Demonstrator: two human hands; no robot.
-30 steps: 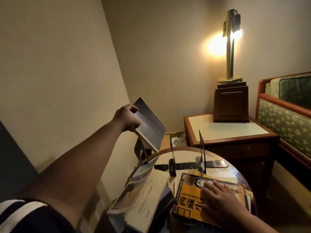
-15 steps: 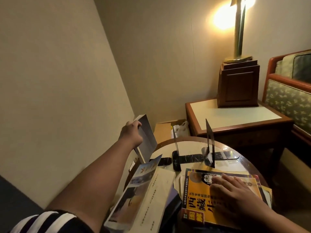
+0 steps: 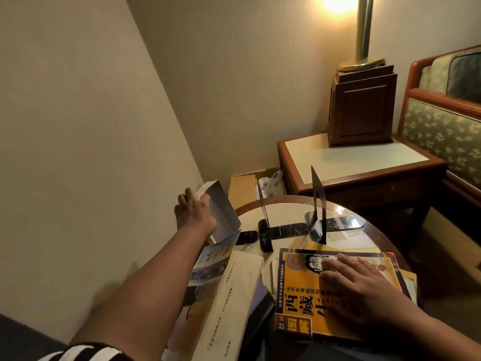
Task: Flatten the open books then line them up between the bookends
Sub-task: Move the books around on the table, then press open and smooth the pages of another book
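Observation:
My left hand [image 3: 194, 213] grips a thin grey-covered book [image 3: 221, 208] by its top edge, holding it tilted just above the left rim of the round table [image 3: 364, 220]. Two black bookends [image 3: 265, 222] [image 3: 318, 212] stand upright on the table with an empty gap between them. My right hand [image 3: 356, 285] lies flat with straight fingers on a yellow book [image 3: 299, 308] at the near right. An open book [image 3: 234, 295] with pale pages and a picture cover leans at the near left.
A wooden side table [image 3: 351, 157] with a lamp base box [image 3: 361, 108] stands behind the round table. A cardboard box [image 3: 242, 187] with a white bag sits on the floor by the wall. A patterned chair [image 3: 442, 131] is at the right.
My left hand has lowered the grey book from high in the air down to the table's left edge. The view tilted downward. My right hand stayed on the yellow book.

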